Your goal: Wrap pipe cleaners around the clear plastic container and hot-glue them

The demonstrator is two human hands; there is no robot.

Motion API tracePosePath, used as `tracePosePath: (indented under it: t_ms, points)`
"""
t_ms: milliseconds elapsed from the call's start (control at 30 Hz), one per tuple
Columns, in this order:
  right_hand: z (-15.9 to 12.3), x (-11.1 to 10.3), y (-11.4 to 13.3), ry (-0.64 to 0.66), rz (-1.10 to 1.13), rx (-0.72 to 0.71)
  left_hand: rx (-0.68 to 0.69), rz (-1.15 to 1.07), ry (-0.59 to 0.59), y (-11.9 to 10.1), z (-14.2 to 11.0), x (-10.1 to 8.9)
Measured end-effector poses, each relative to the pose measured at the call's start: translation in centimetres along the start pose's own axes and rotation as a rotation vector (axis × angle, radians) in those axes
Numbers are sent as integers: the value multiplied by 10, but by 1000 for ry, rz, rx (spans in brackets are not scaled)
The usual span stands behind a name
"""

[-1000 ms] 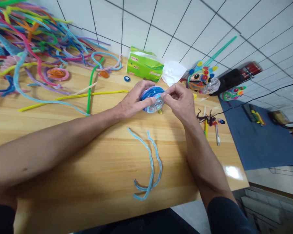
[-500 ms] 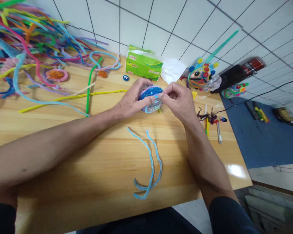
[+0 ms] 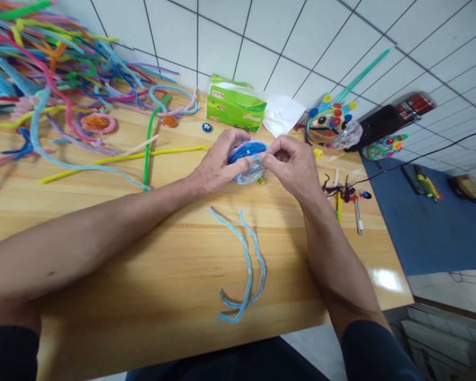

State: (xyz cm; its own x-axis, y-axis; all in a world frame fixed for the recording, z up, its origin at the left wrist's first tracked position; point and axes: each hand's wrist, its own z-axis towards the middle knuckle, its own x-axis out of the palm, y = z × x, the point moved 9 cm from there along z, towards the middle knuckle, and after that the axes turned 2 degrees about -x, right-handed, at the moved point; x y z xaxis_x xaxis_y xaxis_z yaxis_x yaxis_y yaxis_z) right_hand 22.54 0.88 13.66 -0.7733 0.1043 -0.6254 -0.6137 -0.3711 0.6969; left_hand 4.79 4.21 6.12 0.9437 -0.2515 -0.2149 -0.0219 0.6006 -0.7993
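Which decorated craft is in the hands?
The blue-wrapped clear craft, between the left hand and the right hand; the teal-stemmed craft and green-banded craft bear discs, untouched.

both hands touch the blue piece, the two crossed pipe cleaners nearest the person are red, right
Not red: the head view shows the two crossed pipe cleaners are light blue; the left hand and right hand do touch the blue piece.

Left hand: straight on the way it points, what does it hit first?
The blue-wrapped bundle in the left hand's own grasp. Past that, probably the right hand, though depth is unclear from this single view.
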Motion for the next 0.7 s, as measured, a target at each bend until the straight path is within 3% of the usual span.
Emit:
tracePosePath:
  t_ms: [267,700]
  points:
    - [0,0,-1,0,-33,5,14,26,22,2,-2,1]
    - [-1,-2,-3,1,-76,32,154,149,20,-10,-2,1]
